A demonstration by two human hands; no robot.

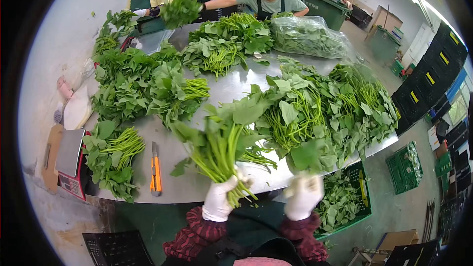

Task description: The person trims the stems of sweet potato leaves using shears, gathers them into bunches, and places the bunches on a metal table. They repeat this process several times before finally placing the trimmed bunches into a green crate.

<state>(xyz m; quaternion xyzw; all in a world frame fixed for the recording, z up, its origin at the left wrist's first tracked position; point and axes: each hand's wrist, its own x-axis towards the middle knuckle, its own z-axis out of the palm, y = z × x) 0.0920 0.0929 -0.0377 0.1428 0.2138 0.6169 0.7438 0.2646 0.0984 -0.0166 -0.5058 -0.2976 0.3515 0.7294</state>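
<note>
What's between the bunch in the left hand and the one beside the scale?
Head view: an orange utility knife lies on the metal tabletop, apart from the held bunch.

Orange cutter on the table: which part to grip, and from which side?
By its orange handle, from the near side of the tabletop, I'd say: the cutter lies flat, handle toward the wearer, grey tip, likely blade, pointing away. Pinch across the long sides; the surface beside them is bare. The left hand is nearer, but it holds a bunch of greens.
</note>
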